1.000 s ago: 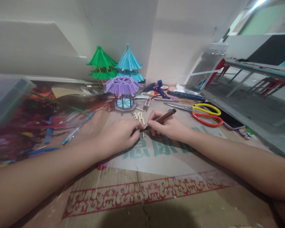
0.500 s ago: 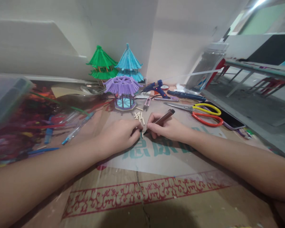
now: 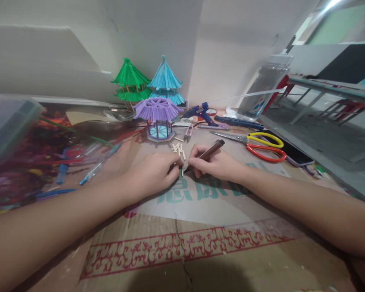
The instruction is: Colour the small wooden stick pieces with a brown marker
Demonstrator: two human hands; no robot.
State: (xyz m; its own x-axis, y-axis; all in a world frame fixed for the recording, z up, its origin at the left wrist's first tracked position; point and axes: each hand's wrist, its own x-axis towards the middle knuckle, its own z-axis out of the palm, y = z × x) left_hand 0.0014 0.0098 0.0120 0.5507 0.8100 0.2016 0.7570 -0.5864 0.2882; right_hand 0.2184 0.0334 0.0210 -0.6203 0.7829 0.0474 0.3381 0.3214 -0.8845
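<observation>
Brown marker (image 3: 211, 150), slanting, tip down-left

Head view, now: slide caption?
Right hand angles a brown marker toward a short pale stick near the left hand.

A single head-worn view looks forward and down from above the near edge of the table (image 3: 152, 259), close over both hands at mid-frame, with a room receding at upper right.
</observation>
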